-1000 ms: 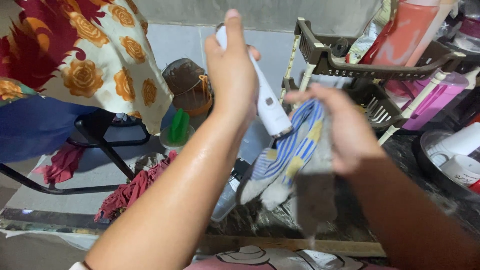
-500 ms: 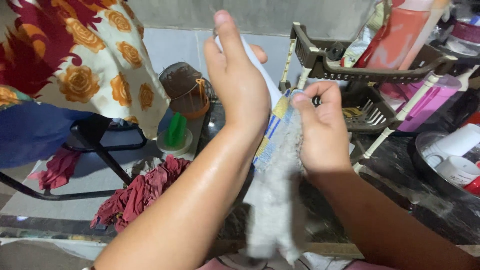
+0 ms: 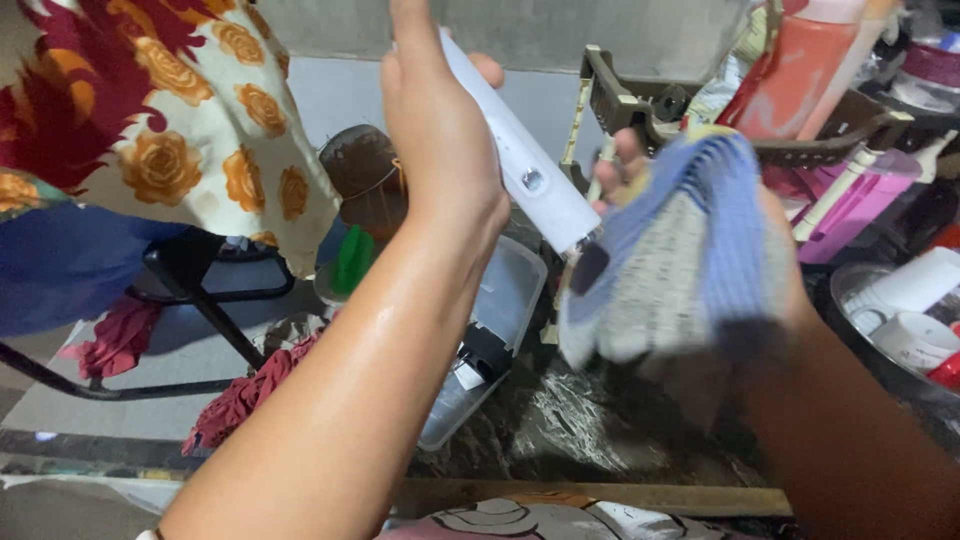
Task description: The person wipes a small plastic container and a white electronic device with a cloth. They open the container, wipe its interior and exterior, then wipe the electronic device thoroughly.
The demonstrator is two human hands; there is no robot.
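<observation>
We see the left hand [image 3: 437, 125] raised high, back toward us, forearm running down to the lower left. Its fingers are wrapped around a white wand [image 3: 520, 165], a slim cylinder with a small round button on its side. The wand slants from the top of the view down to the right, its lower tip ending just beside the cloth [image 3: 680, 260].

The right hand [image 3: 640, 165] is mostly hidden under that cloth; we make out only fingertips at its upper left edge, curled over the fabric, so it is gripping the cloth. The cloth is blue-striped with a grey fuzzy side, blurred, draped over the hand and wrist in front of the brown rack [image 3: 640, 115].

Below the wand a clear tub [image 3: 495, 340] lies tilted on the dark counter [image 3: 590, 430]. A red rag [image 3: 250, 395] sits to the left, near a floral fabric [image 3: 180, 130]. White cups [image 3: 915, 320] rest in a pan at the right edge.
</observation>
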